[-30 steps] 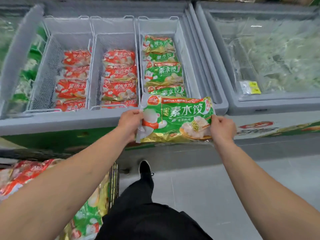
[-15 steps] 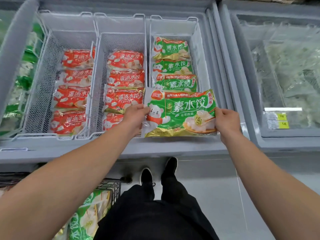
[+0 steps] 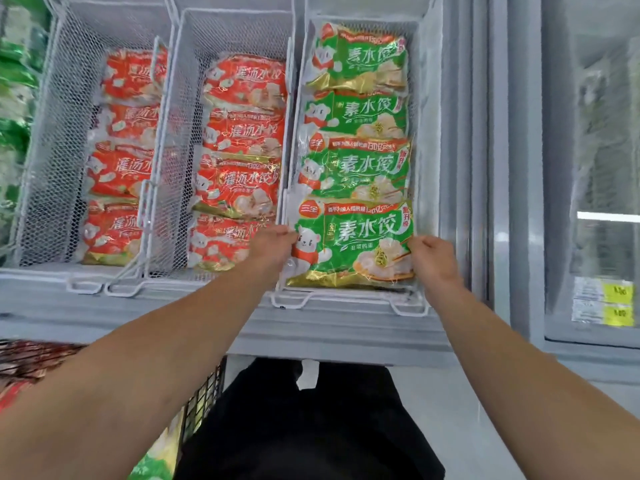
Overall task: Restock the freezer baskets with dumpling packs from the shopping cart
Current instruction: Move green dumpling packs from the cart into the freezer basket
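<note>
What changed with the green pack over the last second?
The green pack moved forward from in front of the freezer and down into the right basket, at the near end of the green row. The left hand and right hand still grip its ends. The red packs stayed put.

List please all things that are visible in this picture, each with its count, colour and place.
green dumpling packs: four, green, right basket; nearest one held
red dumpling packs: eight, red, four each in left and middle baskets
baskets: three, white wire, in the freezer
freezer: one, grey, ahead
shopping cart: one, dark wire, bottom left, packs inside
yellow price tags: two, far right
left hand: grip on nearest pack's left edge
right hand: grip on its right edge
</note>
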Action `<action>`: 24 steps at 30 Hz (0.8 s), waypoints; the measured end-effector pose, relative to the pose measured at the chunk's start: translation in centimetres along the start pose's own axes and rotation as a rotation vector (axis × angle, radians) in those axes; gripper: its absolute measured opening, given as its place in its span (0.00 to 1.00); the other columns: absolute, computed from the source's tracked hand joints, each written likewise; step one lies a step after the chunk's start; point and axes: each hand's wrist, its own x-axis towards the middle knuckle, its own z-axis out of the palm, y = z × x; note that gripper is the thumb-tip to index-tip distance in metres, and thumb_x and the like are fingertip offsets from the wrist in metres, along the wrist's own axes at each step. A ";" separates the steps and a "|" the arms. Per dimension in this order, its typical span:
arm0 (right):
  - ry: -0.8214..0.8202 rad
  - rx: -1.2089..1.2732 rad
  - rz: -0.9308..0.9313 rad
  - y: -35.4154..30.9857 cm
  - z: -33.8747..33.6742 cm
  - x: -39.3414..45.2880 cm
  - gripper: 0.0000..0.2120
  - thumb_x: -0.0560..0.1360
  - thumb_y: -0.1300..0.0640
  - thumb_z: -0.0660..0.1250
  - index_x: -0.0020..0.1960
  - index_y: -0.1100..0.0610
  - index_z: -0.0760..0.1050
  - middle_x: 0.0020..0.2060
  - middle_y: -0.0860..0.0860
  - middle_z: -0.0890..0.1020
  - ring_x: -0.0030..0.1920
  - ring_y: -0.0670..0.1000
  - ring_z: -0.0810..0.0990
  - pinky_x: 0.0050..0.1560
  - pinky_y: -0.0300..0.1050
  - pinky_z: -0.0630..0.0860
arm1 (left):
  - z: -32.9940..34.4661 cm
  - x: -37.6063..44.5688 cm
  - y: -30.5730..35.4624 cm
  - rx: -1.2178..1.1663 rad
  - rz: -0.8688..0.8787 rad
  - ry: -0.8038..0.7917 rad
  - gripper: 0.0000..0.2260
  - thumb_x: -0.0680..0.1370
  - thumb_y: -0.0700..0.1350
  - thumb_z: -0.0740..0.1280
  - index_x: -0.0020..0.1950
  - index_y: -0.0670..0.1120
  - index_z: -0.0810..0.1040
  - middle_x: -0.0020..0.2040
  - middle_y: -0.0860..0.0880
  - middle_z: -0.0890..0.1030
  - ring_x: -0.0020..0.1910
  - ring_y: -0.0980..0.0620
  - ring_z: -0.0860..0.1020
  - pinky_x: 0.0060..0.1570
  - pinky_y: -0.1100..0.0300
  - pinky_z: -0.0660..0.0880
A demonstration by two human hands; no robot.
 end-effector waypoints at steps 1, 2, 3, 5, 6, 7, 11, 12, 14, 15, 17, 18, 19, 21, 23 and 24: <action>-0.032 -0.011 0.019 0.4 0.1 0.2 0.11 0.78 0.58 0.62 0.42 0.62 0.79 0.39 0.57 0.83 0.40 0.55 0.80 0.41 0.46 0.76 | 0.2 0.1 -0.3 0.015 -0.017 -0.003 0.15 0.77 0.39 0.71 0.63 0.41 0.78 0.62 0.42 0.81 0.57 0.41 0.81 0.60 0.42 0.78; -0.060 -0.024 0.035 0.6 0.2 0.3 0.10 0.78 0.58 0.62 0.44 0.61 0.79 0.40 0.56 0.82 0.39 0.53 0.78 0.38 0.44 0.73 | 0.5 0.2 -0.6 0.044 -0.034 -0.011 0.13 0.77 0.40 0.71 0.61 0.42 0.79 0.60 0.43 0.82 0.55 0.42 0.82 0.59 0.44 0.78; -0.090 -0.043 0.049 0.9 0.3 0.4 0.09 0.79 0.57 0.63 0.47 0.61 0.79 0.42 0.55 0.82 0.40 0.52 0.77 0.38 0.43 0.71 | 0.6 0.3 -0.9 0.081 -0.049 -0.018 0.09 0.78 0.41 0.70 0.58 0.42 0.80 0.57 0.44 0.83 0.53 0.44 0.82 0.57 0.47 0.79; -0.182 -0.104 0.083 1.0 0.3 0.3 0.15 0.79 0.54 0.64 0.63 0.60 0.76 0.58 0.55 0.80 0.53 0.54 0.78 0.49 0.45 0.72 | 0.9 0.0 -0.9 0.132 -0.065 -0.026 0.03 0.78 0.42 0.68 0.51 0.45 0.80 0.52 0.45 0.83 0.51 0.46 0.81 0.55 0.49 0.79; -0.224 -0.134 0.100 0.9 0.4 0.3 0.23 0.79 0.54 0.65 0.71 0.60 0.70 0.65 0.55 0.76 0.61 0.56 0.76 0.57 0.46 0.71 | 0.9 -0.2 -0.8 0.157 -0.058 -0.031 0.05 0.78 0.42 0.68 0.53 0.44 0.80 0.54 0.44 0.83 0.52 0.45 0.81 0.56 0.48 0.78; -0.251 -0.143 0.110 0.9 0.5 0.2 0.28 0.78 0.54 0.66 0.75 0.61 0.64 0.68 0.55 0.73 0.65 0.56 0.73 0.62 0.48 0.69 | 0.9 -0.5 -0.7 0.191 -0.037 -0.045 0.11 0.77 0.43 0.68 0.58 0.43 0.79 0.58 0.44 0.82 0.55 0.44 0.80 0.59 0.48 0.77; -0.228 -0.174 0.033 0.8 0.7 -0.5 0.22 0.77 0.58 0.67 0.69 0.58 0.70 0.57 0.50 0.76 0.55 0.51 0.74 0.57 0.45 0.70 | 0.4 -2.6 0.5 0.277 0.081 -0.075 0.25 0.78 0.43 0.67 0.75 0.42 0.69 0.70 0.45 0.73 0.63 0.45 0.74 0.65 0.48 0.72; -0.216 -0.191 0.013 0.7 0.8 -0.9 0.22 0.76 0.57 0.67 0.70 0.57 0.70 0.61 0.51 0.77 0.57 0.52 0.75 0.58 0.46 0.70 | 0.1 -3.1 0.6 0.286 0.109 -0.070 0.26 0.78 0.43 0.67 0.76 0.43 0.67 0.71 0.44 0.72 0.65 0.44 0.73 0.66 0.48 0.72; -0.200 -0.213 -0.019 0.6 0.9 -2.1 0.27 0.77 0.55 0.67 0.74 0.57 0.66 0.69 0.54 0.73 0.64 0.55 0.74 0.64 0.48 0.69 | -0.8 -4.1 0.5 0.269 0.162 -0.073 0.26 0.79 0.42 0.67 0.76 0.42 0.67 0.74 0.44 0.71 0.67 0.43 0.73 0.67 0.48 0.71; -0.192 -0.232 -0.045 0.6 1.0 -2.9 0.28 0.77 0.55 0.67 0.75 0.57 0.65 0.71 0.55 0.71 0.67 0.55 0.72 0.66 0.48 0.68 | -1.3 -4.4 0.3 0.263 0.191 -0.077 0.25 0.79 0.42 0.67 0.75 0.42 0.68 0.74 0.44 0.71 0.68 0.43 0.73 0.67 0.48 0.72; -0.173 -0.260 -0.119 0.7 1.3 -4.5 0.28 0.78 0.54 0.66 0.76 0.57 0.64 0.73 0.55 0.70 0.70 0.56 0.70 0.68 0.48 0.66 | -2.4 -5.4 -0.2 0.291 0.252 -0.092 0.24 0.79 0.43 0.66 0.75 0.43 0.70 0.74 0.45 0.71 0.69 0.44 0.72 0.69 0.47 0.71; -0.160 -0.273 -0.165 0.8 1.5 -5.3 0.28 0.78 0.54 0.66 0.76 0.57 0.65 0.72 0.55 0.71 0.70 0.56 0.70 0.68 0.47 0.66 | -3.0 -5.9 -0.5 0.324 0.288 -0.102 0.23 0.79 0.44 0.66 0.74 0.43 0.70 0.74 0.45 0.71 0.70 0.44 0.72 0.70 0.48 0.69; -0.146 -0.291 -0.205 1.0 1.8 -6.5 0.27 0.78 0.54 0.66 0.75 0.58 0.66 0.72 0.54 0.71 0.70 0.56 0.70 0.67 0.46 0.66 | -3.7 -6.5 -1.1 0.359 0.333 -0.108 0.23 0.79 0.45 0.66 0.74 0.43 0.71 0.73 0.46 0.72 0.70 0.45 0.71 0.70 0.48 0.68; -0.113 -0.323 -0.290 1.2 2.3 -8.6 0.26 0.77 0.55 0.66 0.74 0.58 0.68 0.70 0.54 0.73 0.68 0.56 0.72 0.66 0.46 0.67 | -5.0 -7.5 -2.0 0.393 0.402 -0.109 0.22 0.79 0.47 0.67 0.73 0.43 0.73 0.70 0.46 0.76 0.67 0.46 0.74 0.69 0.49 0.69; -0.079 -0.359 -0.386 1.8 3.1 -10.9 0.25 0.76 0.55 0.67 0.72 0.58 0.70 0.68 0.55 0.75 0.67 0.56 0.74 0.65 0.47 0.69 | -6.6 -8.7 -3.2 0.397 0.464 -0.117 0.21 0.78 0.46 0.68 0.71 0.43 0.75 0.66 0.47 0.79 0.64 0.47 0.77 0.67 0.50 0.72; -0.069 -0.379 -0.432 2.1 3.4 -12.1 0.24 0.76 0.56 0.67 0.71 0.58 0.71 0.67 0.55 0.76 0.66 0.57 0.74 0.65 0.47 0.69 | -7.3 -9.3 -3.8 0.410 0.497 -0.117 0.20 0.78 0.46 0.68 0.70 0.44 0.76 0.65 0.47 0.80 0.64 0.47 0.77 0.66 0.51 0.72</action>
